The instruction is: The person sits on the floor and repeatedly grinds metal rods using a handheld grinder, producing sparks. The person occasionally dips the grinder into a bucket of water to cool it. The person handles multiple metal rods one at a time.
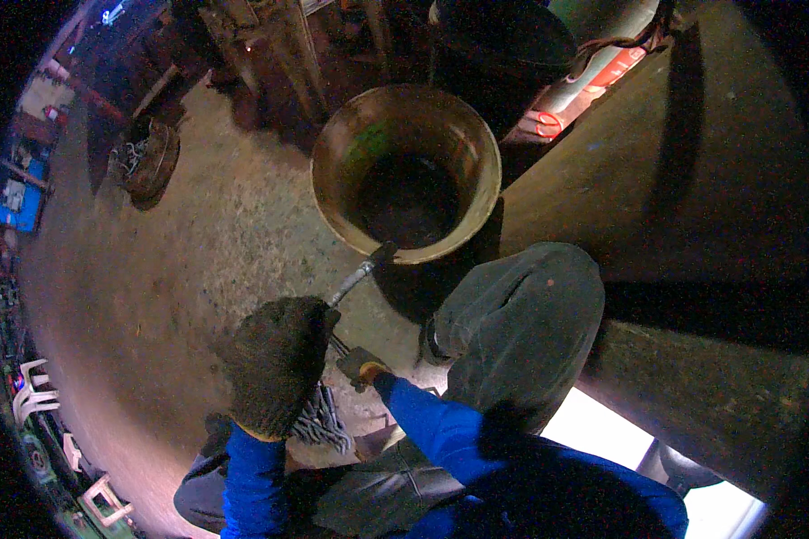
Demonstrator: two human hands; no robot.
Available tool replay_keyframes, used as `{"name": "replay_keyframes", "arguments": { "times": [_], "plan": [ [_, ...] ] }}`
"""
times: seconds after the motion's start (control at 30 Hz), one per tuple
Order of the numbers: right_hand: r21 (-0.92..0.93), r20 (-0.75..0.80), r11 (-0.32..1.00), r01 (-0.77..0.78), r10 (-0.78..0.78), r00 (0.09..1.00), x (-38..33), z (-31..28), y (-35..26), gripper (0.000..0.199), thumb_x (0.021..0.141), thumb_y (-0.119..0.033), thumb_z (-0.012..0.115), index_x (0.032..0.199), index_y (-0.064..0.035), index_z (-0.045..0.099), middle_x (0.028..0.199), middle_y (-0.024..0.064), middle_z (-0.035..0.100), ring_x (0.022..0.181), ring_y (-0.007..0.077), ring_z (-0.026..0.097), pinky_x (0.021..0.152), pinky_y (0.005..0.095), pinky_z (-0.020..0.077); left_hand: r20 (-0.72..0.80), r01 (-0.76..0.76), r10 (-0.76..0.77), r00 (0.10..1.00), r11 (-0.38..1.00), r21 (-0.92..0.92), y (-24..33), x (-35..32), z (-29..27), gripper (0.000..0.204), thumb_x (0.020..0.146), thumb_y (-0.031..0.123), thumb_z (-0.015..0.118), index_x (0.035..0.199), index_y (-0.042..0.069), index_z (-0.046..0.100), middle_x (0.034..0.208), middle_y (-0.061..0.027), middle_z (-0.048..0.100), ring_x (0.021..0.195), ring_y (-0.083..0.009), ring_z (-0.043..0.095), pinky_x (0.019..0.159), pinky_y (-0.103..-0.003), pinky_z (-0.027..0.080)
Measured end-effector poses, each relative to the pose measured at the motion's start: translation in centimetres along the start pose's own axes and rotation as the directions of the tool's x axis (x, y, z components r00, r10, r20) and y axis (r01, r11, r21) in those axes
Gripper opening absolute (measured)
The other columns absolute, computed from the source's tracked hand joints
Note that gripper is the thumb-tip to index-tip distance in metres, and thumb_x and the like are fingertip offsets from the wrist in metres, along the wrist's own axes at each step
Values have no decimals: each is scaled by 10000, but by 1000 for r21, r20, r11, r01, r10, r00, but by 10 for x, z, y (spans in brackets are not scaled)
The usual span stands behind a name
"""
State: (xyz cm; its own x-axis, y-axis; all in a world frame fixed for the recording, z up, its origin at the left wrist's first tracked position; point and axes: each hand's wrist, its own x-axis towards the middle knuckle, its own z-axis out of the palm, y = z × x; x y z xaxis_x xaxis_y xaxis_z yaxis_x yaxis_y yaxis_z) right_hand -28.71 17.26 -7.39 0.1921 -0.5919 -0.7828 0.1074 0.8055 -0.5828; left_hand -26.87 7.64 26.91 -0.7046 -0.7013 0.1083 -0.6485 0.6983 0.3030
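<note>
My left hand (pixel 277 364), in a dark knit glove, is closed around the handle of a metal tool (pixel 358 277) whose dark head touches the near rim of a large round metal basin (pixel 405 171). The basin stands on the concrete floor, brown and worn, with a dark hollow inside. My right hand (pixel 368 370) is mostly hidden behind the left hand; only a bit of it shows at the end of the blue sleeve, against a small flat grey piece (pixel 354 362). A bundle of twisted metal strands (pixel 322 422) lies below the left hand.
My bent knee (pixel 521 314) in grey trousers is beside the basin. A pair of worn shoes (pixel 146 157) lies at the far left. Wooden legs (pixel 288 54) and a dark container (pixel 503 45) stand behind the basin. A long raised ledge (pixel 692 180) runs on the right.
</note>
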Motion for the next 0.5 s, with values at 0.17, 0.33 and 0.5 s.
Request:
{"name": "replay_keyframes", "arguments": {
  "times": [0.17, 0.33, 0.5],
  "plan": [
    [11, -1, 999, -39, 39, 999, 3, -1, 1, 404, 875, -313, 555, 669, 34, 562, 575, 136, 548, 439, 280, 581, 425, 445, 460, 14, -14, 15, 1000, 996, -85, -3, 1, 1, 168, 884, 249, 625, 931, 90, 654, 858, -136, 655, 803, -343, 618, 686, -445, 476],
    [-213, -28, 967, 139, -148, 989, 16, 1, 16, 411, 872, -322, 556, 716, 56, 593, 589, 153, 572, 440, 277, 575, 428, 434, 465, 91, -28, 31, 995, 999, -31, -4, 0, 3, 164, 884, 237, 620, 920, 79, 643, 838, -139, 643, 796, -347, 613, 688, -449, 472],
    [-105, -11, 994, 6, -7, 1000, 2, 4, 1, 415, 880, -322, 550, 739, 65, 601, 601, 160, 582, 457, 294, 592, 439, 446, 472, 14, -51, 52, 999, 997, -61, -6, -3, -1, 166, 889, 241, 613, 934, 83, 640, 841, -136, 640, 777, -340, 608, 672, -447, 470]
  ]
}}
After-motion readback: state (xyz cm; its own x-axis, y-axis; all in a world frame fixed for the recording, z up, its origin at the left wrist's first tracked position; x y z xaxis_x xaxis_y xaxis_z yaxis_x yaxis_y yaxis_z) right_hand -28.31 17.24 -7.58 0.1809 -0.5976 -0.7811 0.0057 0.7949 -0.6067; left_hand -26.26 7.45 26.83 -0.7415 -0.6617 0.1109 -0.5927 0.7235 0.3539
